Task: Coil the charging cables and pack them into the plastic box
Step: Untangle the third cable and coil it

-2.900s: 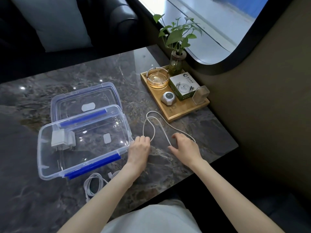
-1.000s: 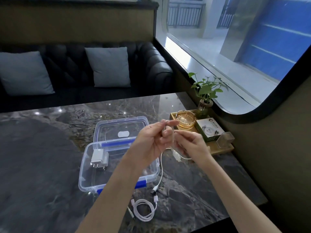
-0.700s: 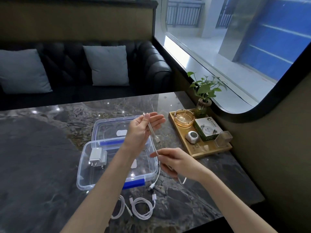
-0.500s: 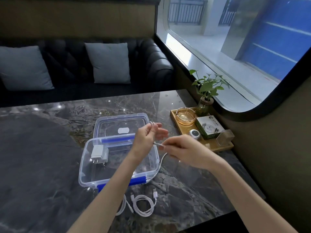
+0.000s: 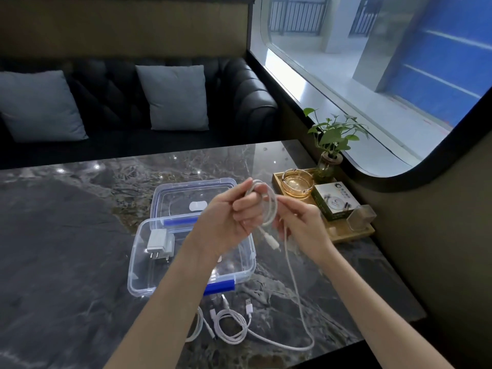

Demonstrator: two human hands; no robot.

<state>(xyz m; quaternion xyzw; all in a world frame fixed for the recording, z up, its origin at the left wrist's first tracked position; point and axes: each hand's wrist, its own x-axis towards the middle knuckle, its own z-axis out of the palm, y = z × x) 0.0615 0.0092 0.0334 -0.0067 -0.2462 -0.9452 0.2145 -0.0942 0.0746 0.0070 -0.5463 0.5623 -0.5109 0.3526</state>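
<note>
The left hand [image 5: 234, 222] grips a white charging cable [image 5: 270, 209] looped around its curled fingers; the right hand [image 5: 300, 225] pinches the strand beside it. Below the grip sits the open plastic box [image 5: 141, 283], the cable's tail trailing down.

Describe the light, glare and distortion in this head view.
Head view: daylight pours through the window at right; small glints dot the marble table; the wide lens bends the window frame into a curve; the sofa sits dim; hands and cable look sharp.
</note>
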